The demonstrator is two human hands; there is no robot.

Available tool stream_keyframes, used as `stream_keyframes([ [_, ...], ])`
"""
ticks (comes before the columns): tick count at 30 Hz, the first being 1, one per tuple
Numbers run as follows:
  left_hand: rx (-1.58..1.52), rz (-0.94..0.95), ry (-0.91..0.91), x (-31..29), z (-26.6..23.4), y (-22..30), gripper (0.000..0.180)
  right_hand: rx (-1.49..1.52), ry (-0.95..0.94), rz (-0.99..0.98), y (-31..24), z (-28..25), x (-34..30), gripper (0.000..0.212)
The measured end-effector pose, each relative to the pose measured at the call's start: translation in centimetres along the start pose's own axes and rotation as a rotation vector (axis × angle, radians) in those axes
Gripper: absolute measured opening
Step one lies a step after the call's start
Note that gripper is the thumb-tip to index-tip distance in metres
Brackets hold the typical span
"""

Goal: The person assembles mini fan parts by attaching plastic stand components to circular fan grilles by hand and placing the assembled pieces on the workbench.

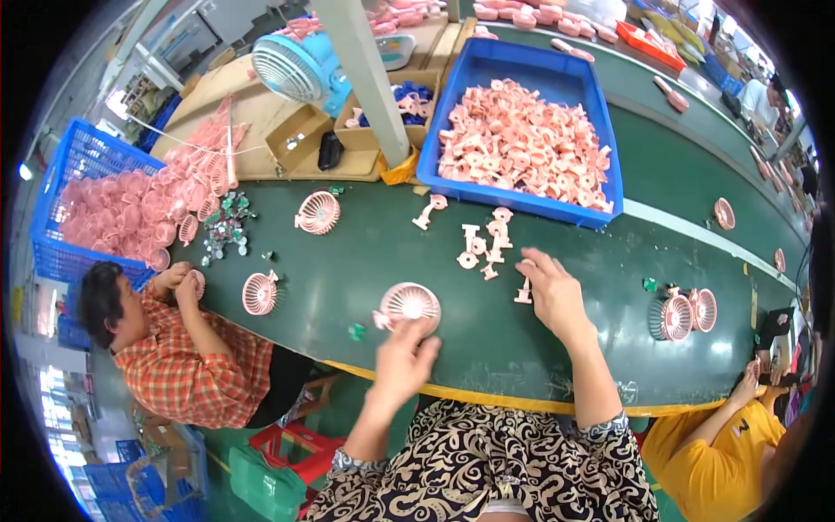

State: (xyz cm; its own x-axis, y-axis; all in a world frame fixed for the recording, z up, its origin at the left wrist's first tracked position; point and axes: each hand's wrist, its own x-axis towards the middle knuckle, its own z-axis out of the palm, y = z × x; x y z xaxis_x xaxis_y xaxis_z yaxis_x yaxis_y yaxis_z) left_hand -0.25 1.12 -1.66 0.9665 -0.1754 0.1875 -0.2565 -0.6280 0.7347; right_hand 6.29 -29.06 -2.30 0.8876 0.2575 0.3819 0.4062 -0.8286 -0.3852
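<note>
My left hand (pixel 404 361) is at the near rim of a round pink fan cage (pixel 412 302) with slatted sides. Its fingers are closed on that rim, the thumb standing off to the right. A small green circuit board (pixel 357 331) lies left of the cage. Farther right, my right hand (pixel 555 296) pinches the top of a small pink plastic bracket (pixel 523 293), whose flat foot shows below the fingers. Several similar brackets (pixel 470 246) lie loose on the green table (pixel 474 348) just left of that hand, with a single one (pixel 430 211) farther off.
A blue bin (pixel 524 204) heaped with pink brackets stands at the back. Other fan cages (pixel 259 294) lie to the left and a pair (pixel 677 315) to the right. A co-worker (pixel 187 357) sits at left, another (pixel 718 461) at right. A post (pixel 365 78) rises behind the table.
</note>
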Motion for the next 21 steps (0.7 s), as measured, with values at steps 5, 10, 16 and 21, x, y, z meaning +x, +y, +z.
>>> stream_keyframes([
  [5,-0.318,-0.050,-0.359,-1.7,1.9,3.1,0.048,0.096,0.025,0.050,-0.8,-0.6,-0.8,0.021],
  [10,-0.377,-0.017,-0.467,0.2,-0.1,3.3,0.054,0.184,0.069,0.331,-0.4,-2.1,-5.2,0.024],
  [16,0.184,0.057,-0.241,-0.2,0.4,2.4,0.072,0.220,0.110,0.424,-0.9,-1.9,-7.2,0.026],
  [21,0.326,-0.108,-0.153,0.0,1.8,2.0,0.043,0.215,0.090,0.491,-1.6,-2.4,-7.5,0.026],
])
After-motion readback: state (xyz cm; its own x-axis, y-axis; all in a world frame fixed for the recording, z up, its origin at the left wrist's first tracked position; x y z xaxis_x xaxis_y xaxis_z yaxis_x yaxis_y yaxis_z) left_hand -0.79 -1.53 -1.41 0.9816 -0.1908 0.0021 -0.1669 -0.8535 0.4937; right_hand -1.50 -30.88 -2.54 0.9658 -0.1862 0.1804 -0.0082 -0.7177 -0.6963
